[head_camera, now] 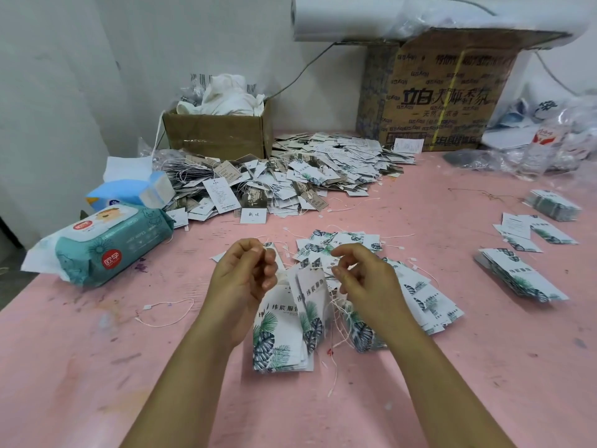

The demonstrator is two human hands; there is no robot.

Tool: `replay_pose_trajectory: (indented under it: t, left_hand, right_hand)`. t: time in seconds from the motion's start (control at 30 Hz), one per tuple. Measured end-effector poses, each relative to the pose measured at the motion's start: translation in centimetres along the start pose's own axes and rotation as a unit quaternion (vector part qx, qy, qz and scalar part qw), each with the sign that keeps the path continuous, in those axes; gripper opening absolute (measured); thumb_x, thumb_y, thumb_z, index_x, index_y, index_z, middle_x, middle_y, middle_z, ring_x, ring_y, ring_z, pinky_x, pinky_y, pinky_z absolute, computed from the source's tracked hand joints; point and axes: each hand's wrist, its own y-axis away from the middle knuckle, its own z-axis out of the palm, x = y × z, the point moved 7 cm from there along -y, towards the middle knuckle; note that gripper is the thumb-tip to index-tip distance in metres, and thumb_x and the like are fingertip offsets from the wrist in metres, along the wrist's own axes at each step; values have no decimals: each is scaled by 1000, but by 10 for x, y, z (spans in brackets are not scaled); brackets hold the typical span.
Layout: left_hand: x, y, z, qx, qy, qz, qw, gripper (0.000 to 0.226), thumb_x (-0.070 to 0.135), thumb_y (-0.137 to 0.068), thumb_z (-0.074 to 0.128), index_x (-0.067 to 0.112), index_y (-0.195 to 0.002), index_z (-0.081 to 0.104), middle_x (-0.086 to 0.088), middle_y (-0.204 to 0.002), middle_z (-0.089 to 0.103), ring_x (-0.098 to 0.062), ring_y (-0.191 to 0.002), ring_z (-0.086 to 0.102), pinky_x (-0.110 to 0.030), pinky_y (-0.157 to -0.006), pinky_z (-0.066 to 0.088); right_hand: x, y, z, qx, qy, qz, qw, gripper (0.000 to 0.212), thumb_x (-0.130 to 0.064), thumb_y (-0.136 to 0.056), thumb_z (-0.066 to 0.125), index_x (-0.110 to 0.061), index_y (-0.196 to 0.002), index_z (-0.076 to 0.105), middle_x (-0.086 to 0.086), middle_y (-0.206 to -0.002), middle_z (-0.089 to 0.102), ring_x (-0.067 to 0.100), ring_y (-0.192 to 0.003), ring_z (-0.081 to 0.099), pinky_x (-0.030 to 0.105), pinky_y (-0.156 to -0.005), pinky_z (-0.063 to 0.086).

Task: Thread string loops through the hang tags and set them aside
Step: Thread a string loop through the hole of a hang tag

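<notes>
Head — hang tags [281, 334] central on table [420, 383]

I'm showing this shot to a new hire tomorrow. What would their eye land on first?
Dead centre, the left hand and right hand, fingers curled, meet at the top of a bundle of leaf-printed hang tags over the pink table. Behind them a big heap of strung tags sprawls in front of a printed cardboard box, and a teal wipes pack lies at the left.
</notes>
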Motion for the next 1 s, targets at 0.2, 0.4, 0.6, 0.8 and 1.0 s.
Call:
replay_pose_trajectory:
  t: [0.2,0.4,0.6,0.8,1.0]
  left_hand:
    - [6,-2,-14,52,-4,33,998,14,1,-91,48,9,-83,56,3,-60,57,-4,-51,50,-13,-45,43]
    - [8,-2,-19,71,-23,47,996,12,-2,-85,53,5,-86,62,1,-64,67,-3,-54,56,-12,-52,48]
    - [12,4,-4,20,-154,92,984,19,-6,-83,56,11,-87,65,1,-74,73,-3,-62,62,-13,-56,47]
    - [6,13,18,-29,-235,107,966,17,14,-66,72,17,-82,69,-3,-78,74,-14,-83,71,-21,-75,54]
    - [7,14,20,-22,-332,140,932,18,4,-75,73,21,-73,69,3,-70,73,-8,-69,69,-10,-59,46]
  right_hand:
    - [6,-2,-10,27,3,29,999,22,-7,-88,60,-28,-83,58,-12,-74,60,-1,-57,56,10,-54,42]
    - [8,-2,-18,59,-35,38,997,35,0,-84,63,-32,-73,59,-11,-65,61,0,-56,55,16,-59,47]
    - [4,-2,-13,55,-155,36,986,29,14,-84,54,-13,-82,65,3,-68,63,12,-56,60,20,-59,52]
    - [-6,0,-6,28,-245,35,968,28,17,-78,60,-10,-76,64,4,-61,66,15,-53,64,23,-53,54]
    - [-6,1,-4,24,-258,48,965,27,15,-80,58,-10,-77,66,3,-63,68,14,-55,66,22,-54,54]
